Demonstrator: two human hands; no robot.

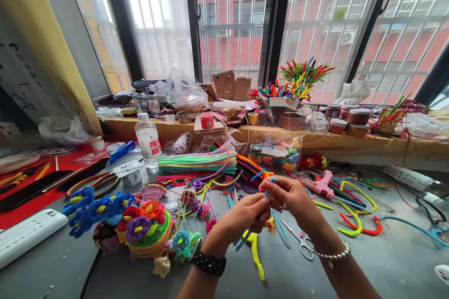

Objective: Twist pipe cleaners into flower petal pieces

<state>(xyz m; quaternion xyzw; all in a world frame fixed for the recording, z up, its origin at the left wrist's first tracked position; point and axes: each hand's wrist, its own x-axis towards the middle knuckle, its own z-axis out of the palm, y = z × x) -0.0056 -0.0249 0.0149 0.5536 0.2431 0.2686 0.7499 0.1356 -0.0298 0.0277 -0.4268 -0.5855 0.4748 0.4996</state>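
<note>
My left hand (249, 210), with a black watch on its wrist, and my right hand (293, 196), with a beaded bracelet, meet above the table. Both pinch a light blue pipe cleaner (272, 180) between their fingertips. A small pink-red bit shows beside it, and my fingers hide most of the piece. Bluish ends (242, 241) stick out below my left hand. Under my hands lie a bright yellow pipe cleaner piece (257, 257) and another blue pipe cleaner (281, 231). Silver scissors (304, 245) rest just below my right hand.
To the left stands a cluster of pipe cleaner flowers (140, 229). Behind my hands are a bundle of pastel pipe cleaners (199, 161) and a water bottle (147, 140). A pink glue gun (322, 185) lies right, near loose curved pipe cleaners (361, 226). Jars (358, 124) line the sill.
</note>
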